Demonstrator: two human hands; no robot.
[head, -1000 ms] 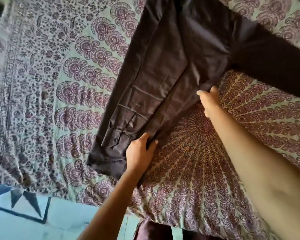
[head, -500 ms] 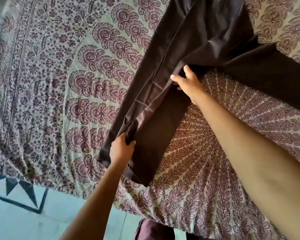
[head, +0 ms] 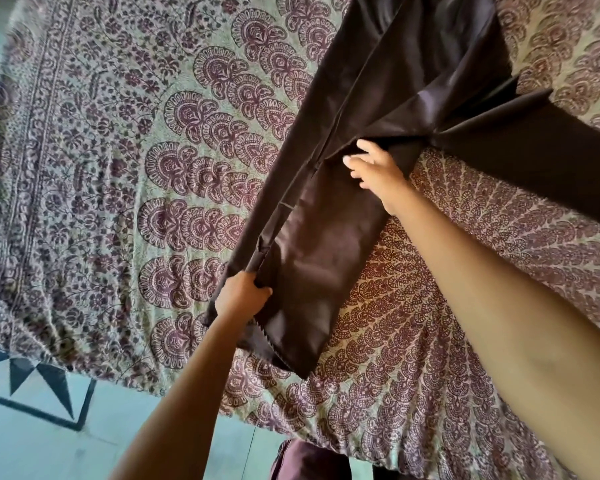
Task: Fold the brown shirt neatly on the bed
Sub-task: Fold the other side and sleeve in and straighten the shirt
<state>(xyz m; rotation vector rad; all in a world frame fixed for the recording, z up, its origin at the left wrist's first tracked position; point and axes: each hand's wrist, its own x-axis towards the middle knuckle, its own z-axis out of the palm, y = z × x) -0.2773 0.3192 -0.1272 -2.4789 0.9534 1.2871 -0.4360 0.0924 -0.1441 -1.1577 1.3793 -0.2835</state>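
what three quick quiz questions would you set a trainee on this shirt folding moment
1. True or false: the brown shirt lies on a plain white sheet.
2. The left hand: A grips the shirt's near edge, B holds nothing, C is out of view.
3. Fill in: the right hand is at the shirt ___ from the person than the left hand.
Key: 1 false, the bedspread is patterned; 2 A; 3 farther.

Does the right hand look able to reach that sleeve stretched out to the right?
Probably yes: the right hand touches the brown shirt right beside where the sleeve starts, and nothing lies between them.
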